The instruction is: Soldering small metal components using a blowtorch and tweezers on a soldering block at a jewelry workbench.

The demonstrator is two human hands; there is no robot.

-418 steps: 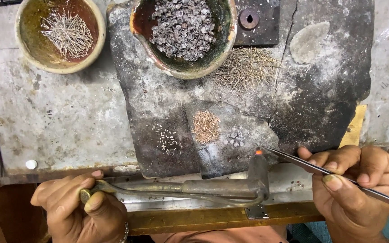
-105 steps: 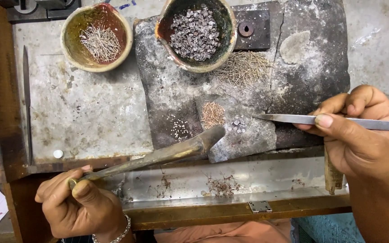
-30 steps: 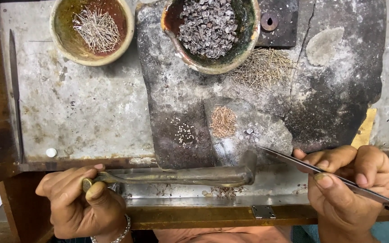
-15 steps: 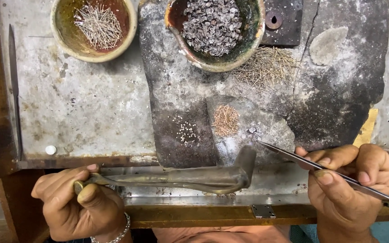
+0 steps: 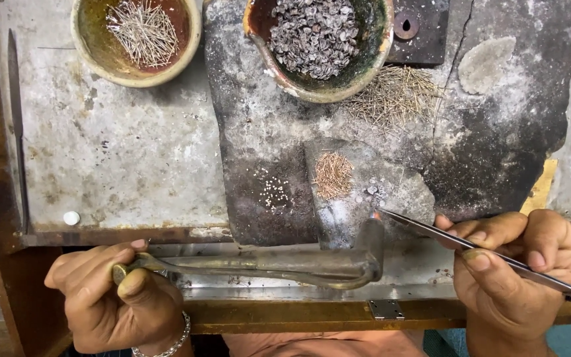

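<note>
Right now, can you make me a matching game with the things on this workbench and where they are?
Things:
1. bowl of thin wires
2. bowl of tiny metal bits
3. tweezers
4. bent metal torch pipe

Places:
A. in the left hand
B. in the right hand
C. top middle, on the dark slab
D. top left, on the grey sheet

Pairs: 1-D, 2-C, 3-B, 4-A

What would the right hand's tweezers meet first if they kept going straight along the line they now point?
The right hand aims its tweezers up-left; their tip sits by the torch nozzle. Straight on, they would likely first meet the small bits on the grey block, though height is unclear.
</note>
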